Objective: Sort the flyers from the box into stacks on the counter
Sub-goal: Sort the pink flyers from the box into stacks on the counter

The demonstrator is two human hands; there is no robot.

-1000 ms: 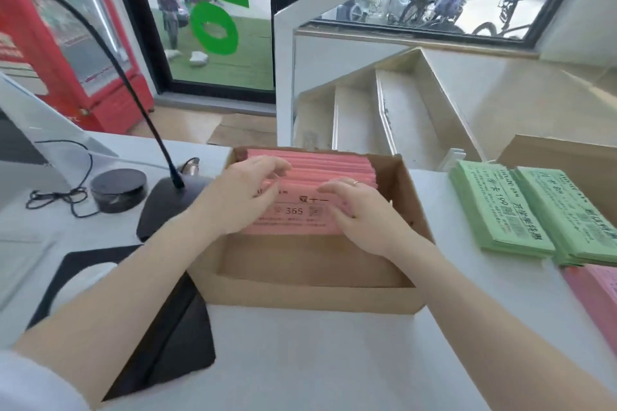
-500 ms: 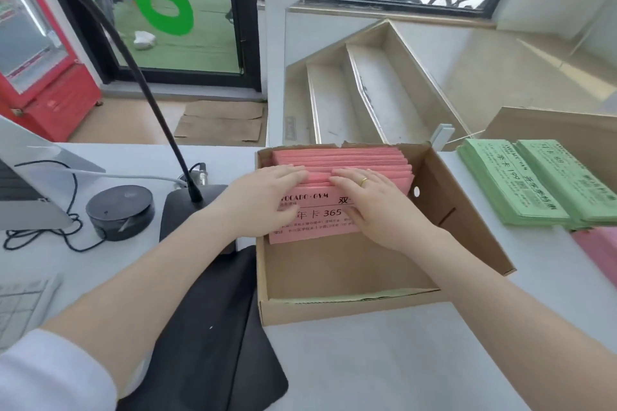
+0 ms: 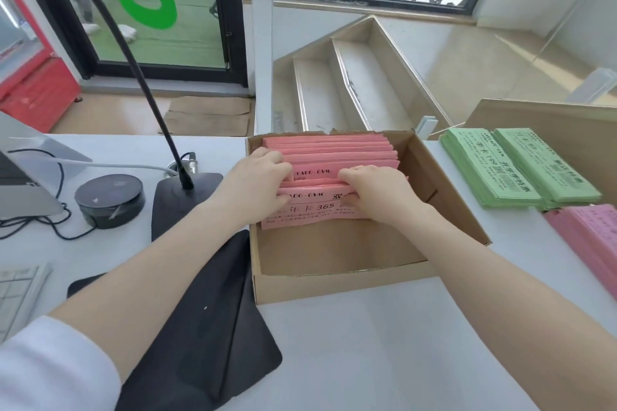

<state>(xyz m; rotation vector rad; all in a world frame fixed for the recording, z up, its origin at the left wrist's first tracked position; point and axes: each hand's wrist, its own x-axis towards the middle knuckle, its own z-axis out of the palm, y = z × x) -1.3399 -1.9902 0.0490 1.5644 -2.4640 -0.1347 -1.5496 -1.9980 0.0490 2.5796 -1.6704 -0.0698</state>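
Both hands' fingers, left hand (image 3: 258, 185) and right hand (image 3: 377, 192), pinch the pink flyers (image 3: 334, 157) in the box (image 3: 337, 287). Thin, floppy, slippery; best gripped at both short ends.

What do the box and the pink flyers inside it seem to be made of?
Box: brown corrugated cardboard, matte, judging by its thick raw-edged walls. Pink flyers: thin matte paper, probably uncoated; black print, sheets bending under the fingers.

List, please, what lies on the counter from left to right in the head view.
Keyboard → round black puck → microphone base → cardboard box of pink flyers → green flyer stacks → pink flyer stack.
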